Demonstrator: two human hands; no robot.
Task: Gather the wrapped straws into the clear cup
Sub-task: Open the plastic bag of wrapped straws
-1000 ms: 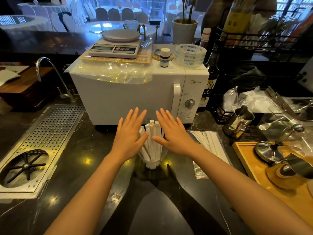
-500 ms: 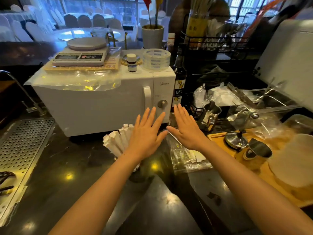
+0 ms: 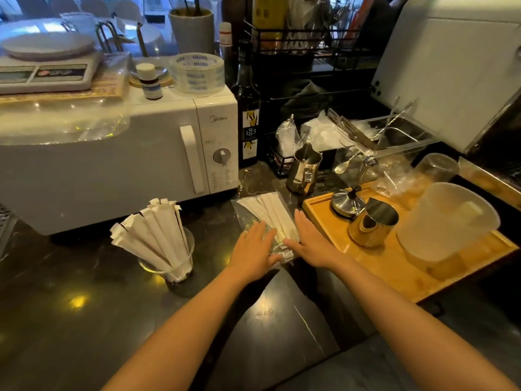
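A clear cup (image 3: pixel 169 268) stands on the dark counter, left of centre, with several paper-wrapped straws (image 3: pixel 152 232) leaning up and left out of it. To its right lies a clear plastic bag (image 3: pixel 263 214) with more wrapped straws inside. My left hand (image 3: pixel 253 249) rests flat on the bag's near left part, fingers spread. My right hand (image 3: pixel 313 241) lies flat at the bag's near right edge, fingers together and pointing away. Neither hand grips anything that I can see.
A white microwave (image 3: pixel 141 153) stands behind the cup, with a scale, tape roll and small bottle on top. Right of the bag is a wooden tray (image 3: pixel 394 266) with a steel pitcher (image 3: pixel 372 222) and a frosted jug. A syrup bottle (image 3: pixel 249 114) and a steel jug (image 3: pixel 303 172) stand behind.
Both hands have left the cup of straws and moved right, down onto the plastic bag of straws. The view has swung right, so the cup now sits to the left.
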